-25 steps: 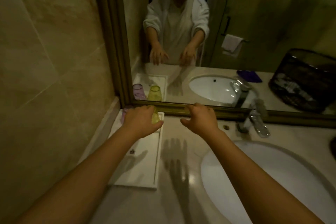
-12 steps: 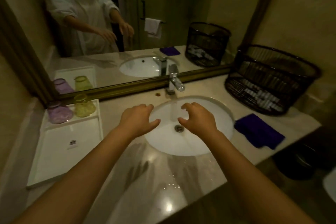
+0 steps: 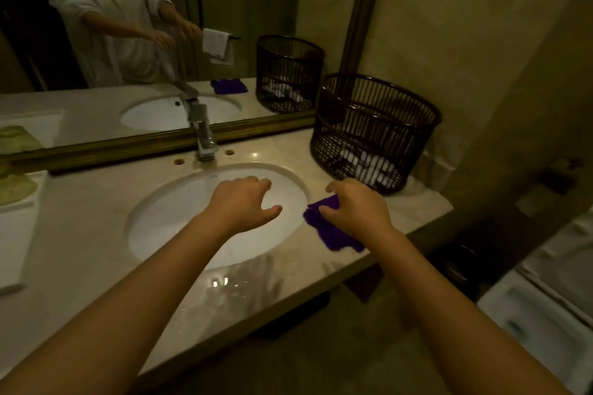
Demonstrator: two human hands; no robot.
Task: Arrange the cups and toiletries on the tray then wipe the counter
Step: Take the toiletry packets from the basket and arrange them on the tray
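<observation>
R hand (image 3: 356, 212) moved onto 1 purple cloth (image 3: 333, 234); L hand (image 3: 242, 202) empty.

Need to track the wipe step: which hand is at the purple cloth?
The right hand, fingers down on the purple cloth beside the sink; the left hand hovers empty over the basin.

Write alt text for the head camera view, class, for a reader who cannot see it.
A person's right hand reaches onto a purple cloth on a marble counter beside a white sink; the left hand hovers open over the basin. A dark basket stands behind.
</observation>
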